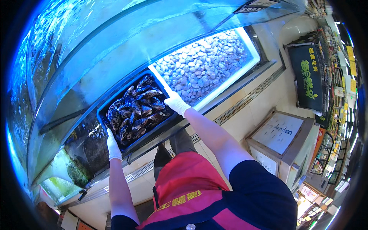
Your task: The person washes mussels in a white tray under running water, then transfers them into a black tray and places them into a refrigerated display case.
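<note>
A black plastic tub (138, 150) full of dark-shelled mussels (138, 109) is in front of me, tilted across the view. My left hand (113, 146), in a thin white glove, lies along the tub's left side near its front corner. On the opposite side my right hand (176, 103), gloved the same way, grips the rim, where it meets a white tub (214, 99). That white tub holds many small round clams (201, 63) under bright light. The fingers of both hands are partly hidden against the tub walls.
Behind both tubs rise the curved glass walls of a lit water tank (120, 46). A slotted floor drain (244, 97) runs along the tank front. To the right stand a metal-framed cabinet (281, 132) and a dark sign board (306, 77), with store shelves beyond.
</note>
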